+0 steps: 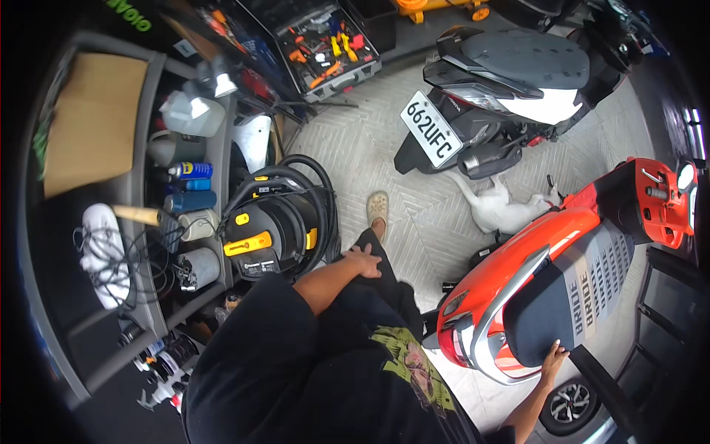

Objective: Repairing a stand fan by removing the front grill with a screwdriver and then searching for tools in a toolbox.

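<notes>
My left hand (362, 262) lies on my dark trouser leg (361, 294) near the knee, fingers loosely spread and holding nothing. On the right, my right hand (554, 361) touches the rear edge of the dark seat (540, 318) of a red-orange scooter (481, 292). Its fingers look apart and stretched along the seat edge; the underside of the hand is hidden. Lighter stripes with dark lettering cross the front of that seat. My foot in a beige clog (378, 209) stands on the pale patterned floor (403, 222).
A black-and-yellow vacuum cleaner (270, 226) stands left, beside a grey shelf (151, 244) with bottles and cans. An open toolbox (325, 55) lies at the far side. A black-and-white motorbike (518, 66) stands beyond a white animal (499, 207) lying on the floor. A wheel (569, 403) is at lower right.
</notes>
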Demonstrator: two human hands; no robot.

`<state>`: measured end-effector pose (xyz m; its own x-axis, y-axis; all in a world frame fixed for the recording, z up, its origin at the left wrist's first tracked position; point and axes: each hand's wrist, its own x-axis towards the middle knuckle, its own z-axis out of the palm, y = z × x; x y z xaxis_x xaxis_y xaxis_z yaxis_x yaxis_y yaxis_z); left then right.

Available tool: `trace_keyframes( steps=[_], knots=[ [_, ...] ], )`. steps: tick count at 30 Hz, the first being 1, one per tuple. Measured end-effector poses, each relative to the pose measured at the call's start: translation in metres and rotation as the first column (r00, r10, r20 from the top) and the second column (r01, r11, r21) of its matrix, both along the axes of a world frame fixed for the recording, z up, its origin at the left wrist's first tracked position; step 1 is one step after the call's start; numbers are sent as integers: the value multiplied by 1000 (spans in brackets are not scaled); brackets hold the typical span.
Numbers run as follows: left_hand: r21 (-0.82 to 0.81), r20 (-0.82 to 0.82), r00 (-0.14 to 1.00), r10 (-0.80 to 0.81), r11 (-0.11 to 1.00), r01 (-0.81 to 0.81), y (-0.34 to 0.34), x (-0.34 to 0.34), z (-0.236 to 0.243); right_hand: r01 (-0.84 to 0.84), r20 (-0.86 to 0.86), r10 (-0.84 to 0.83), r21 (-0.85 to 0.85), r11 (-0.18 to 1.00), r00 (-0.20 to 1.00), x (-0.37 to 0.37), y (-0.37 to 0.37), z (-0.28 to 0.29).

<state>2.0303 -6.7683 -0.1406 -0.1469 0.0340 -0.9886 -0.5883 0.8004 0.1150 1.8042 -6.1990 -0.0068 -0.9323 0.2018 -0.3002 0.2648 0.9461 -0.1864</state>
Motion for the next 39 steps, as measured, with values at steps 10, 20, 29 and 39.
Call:
trace_keyframes(
  steps=[10,20,29,39],
  knots=[
    [-99,212,952,222,974,-205,-78,-44,-24,-106,-446,-84,-384,917,891,49,-258,2],
    [-307,-42,784,619,739,-600,-234,-129,-71,-155,803,414,-386,909,428,15,-514,-145],
    [-456,134,873,469,811,-366,-261,-151,-119,-231,862,93,28,973,498,20,-578,-194],
    [-260,-782,509,359,554,-791,-476,-124,-202,-307,907,44,96,947,420,40,-649,-204]
  ],
)
